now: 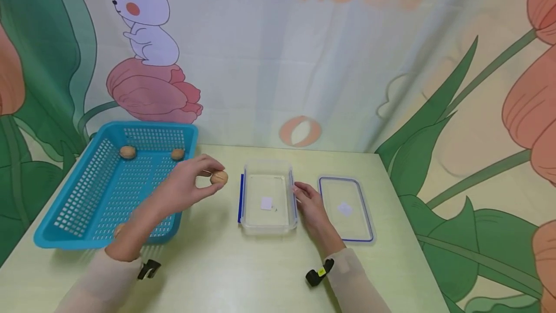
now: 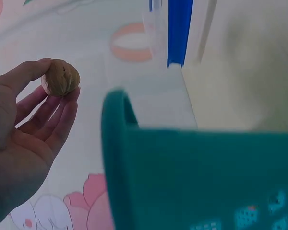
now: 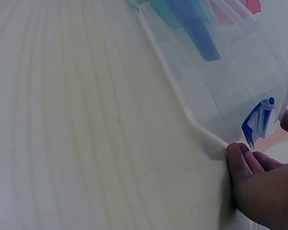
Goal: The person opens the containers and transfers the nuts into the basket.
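Note:
My left hand (image 1: 187, 185) pinches a walnut (image 1: 219, 177) between thumb and fingertips, in the air between the blue basket (image 1: 43, 238) and the clear plastic container (image 1: 268, 229). In the left wrist view the walnut (image 2: 61, 78) sits at the fingertips, past the basket's rim (image 2: 116, 110). The container stands lidless on the table, a small white label on its floor and a blue clasp (image 1: 241, 198) hanging at its left. My right hand (image 1: 312, 206) holds its right wall; in the right wrist view the thumb is at the rim and the fingers (image 3: 240, 160) are low, beside another blue clasp (image 3: 259, 120).
Two walnuts lie at the basket's far end, one at the left (image 1: 128, 152) and one at the right (image 1: 177, 154). Another (image 1: 119, 229) shows partly behind my left forearm. The blue-edged lid (image 1: 347, 206) lies right of the container. A printed curtain (image 1: 243, 62) hangs behind the table.

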Available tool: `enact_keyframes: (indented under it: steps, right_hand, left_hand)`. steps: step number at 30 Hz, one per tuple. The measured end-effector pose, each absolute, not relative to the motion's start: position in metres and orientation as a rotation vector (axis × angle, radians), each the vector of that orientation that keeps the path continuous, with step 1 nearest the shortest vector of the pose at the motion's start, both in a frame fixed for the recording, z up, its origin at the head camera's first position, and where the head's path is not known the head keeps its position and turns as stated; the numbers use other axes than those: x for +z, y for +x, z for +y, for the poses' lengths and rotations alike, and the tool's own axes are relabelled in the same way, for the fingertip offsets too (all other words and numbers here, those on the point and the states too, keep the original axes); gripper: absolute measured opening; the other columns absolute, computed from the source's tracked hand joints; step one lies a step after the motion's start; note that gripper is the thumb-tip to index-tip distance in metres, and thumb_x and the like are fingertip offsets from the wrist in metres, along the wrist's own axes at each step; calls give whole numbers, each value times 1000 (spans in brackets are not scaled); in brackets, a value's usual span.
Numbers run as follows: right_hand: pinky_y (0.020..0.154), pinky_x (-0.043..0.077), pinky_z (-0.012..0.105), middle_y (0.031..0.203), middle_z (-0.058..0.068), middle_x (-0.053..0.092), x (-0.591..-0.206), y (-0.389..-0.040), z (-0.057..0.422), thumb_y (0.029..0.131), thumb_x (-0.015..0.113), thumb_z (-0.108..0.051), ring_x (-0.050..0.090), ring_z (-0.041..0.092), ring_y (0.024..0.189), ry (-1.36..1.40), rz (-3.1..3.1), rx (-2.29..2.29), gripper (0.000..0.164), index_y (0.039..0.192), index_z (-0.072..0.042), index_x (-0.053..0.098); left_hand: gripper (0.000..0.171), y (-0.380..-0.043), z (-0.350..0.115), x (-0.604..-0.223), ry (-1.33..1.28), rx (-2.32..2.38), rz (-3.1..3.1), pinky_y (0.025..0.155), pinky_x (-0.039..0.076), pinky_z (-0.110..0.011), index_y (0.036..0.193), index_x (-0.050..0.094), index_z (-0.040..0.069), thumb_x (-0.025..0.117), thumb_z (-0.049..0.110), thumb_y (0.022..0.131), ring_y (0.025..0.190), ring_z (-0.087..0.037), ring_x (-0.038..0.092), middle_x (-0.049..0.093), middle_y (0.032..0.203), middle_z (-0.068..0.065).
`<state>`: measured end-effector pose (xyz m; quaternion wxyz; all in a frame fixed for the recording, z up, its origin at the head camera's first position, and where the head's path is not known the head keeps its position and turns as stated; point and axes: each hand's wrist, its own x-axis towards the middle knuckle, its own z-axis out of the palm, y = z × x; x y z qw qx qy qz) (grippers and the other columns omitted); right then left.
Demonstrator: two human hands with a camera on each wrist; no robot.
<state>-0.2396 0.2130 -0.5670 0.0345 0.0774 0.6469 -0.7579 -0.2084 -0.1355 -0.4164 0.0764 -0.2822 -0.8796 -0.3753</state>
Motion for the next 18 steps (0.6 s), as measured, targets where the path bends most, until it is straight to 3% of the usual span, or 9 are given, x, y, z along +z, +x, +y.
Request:
enact_keyframes:
  steps: [8, 9, 11, 15, 17, 18]
  right_hand:
    - [113, 48, 43, 142, 24, 60, -568, -239, 214, 107, 66, -18, 59, 27, 129, 230, 1998, -2321, 45, 144, 6, 56]
    - [113, 48, 43, 142, 24, 60, -567, -240, 214, 107, 66, -18, 59, 28, 129, 227, 1997, -2323, 45, 144, 5, 56]
    - [114, 48, 44, 142, 25, 60, -566, -240, 214, 107, 65, -18, 59, 28, 130, 222, 1999, -2321, 45, 144, 5, 55]
    - [116, 46, 46, 143, 25, 59, -564, -240, 214, 107, 65, -18, 58, 30, 132, 228, 1984, -2319, 45, 145, 5, 54]
    - [116, 45, 46, 143, 25, 59, -564, -240, 214, 107, 66, -18, 58, 29, 132, 231, 1982, -2313, 46, 145, 5, 54]
    - [116, 45, 46, 143, 25, 59, -564, -239, 214, 107, 66, -18, 58, 29, 131, 231, 1981, -2311, 46, 145, 5, 54]
  left_hand:
    - [35, -208, -173, -407, -636, -1118, -2647, 91, 62, -53, 124, 73, 7, 84, 21, 94, 108, -30, 71, 72, 119, -8]
    - [35, -208, -178, -407, -622, -1114, -2646, 91, 62, -51, 124, 73, 7, 84, 21, 94, 108, -29, 71, 72, 119, -7]
    - [36, -209, -187, -408, -591, -1110, -2646, 94, 61, -35, 126, 73, 8, 84, 20, 94, 111, -28, 70, 72, 121, -6]
    - [39, -209, -204, -410, -524, -1125, -2645, 95, 50, -11, 130, 72, 10, 83, 17, 94, 117, -28, 68, 71, 126, -7]
    - [40, -209, -213, -413, -478, -1128, -2660, 98, 52, -15, 133, 70, 9, 82, 16, 95, 120, -32, 67, 70, 129, -9]
    - [40, -210, -217, -415, -453, -1130, -2670, 100, 55, -23, 134, 69, 10, 81, 17, 96, 121, -33, 67, 69, 130, -10]
